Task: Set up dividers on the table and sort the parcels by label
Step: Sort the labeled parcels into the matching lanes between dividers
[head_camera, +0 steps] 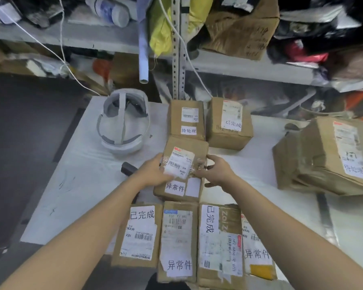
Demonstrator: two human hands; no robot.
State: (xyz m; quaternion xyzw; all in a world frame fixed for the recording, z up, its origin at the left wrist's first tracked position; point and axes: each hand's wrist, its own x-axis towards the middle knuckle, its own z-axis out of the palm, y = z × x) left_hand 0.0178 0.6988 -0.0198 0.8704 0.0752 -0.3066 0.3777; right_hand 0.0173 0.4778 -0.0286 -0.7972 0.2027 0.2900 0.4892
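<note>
A small brown parcel (184,147) with a shipping label and a white 异常件 sticker lies at the middle of the white table (78,185). My left hand (153,171) grips its left side and my right hand (217,171) grips its right side. Two labelled parcels stand behind it: one marked 待处理 (186,120), one marked 已完成 (228,124). Along the near edge lies a row of parcels: 已完成 (137,235), 异常件 (177,241), 已完成 (219,245), 异常件 (257,248). No dividers are visible.
A white headset (122,124) sits at the table's back left. A dark small object (127,169) lies beside my left wrist. A stack of bigger boxes (327,158) fills the right side. Cluttered metal shelves (177,49) with hanging cables rise behind the table.
</note>
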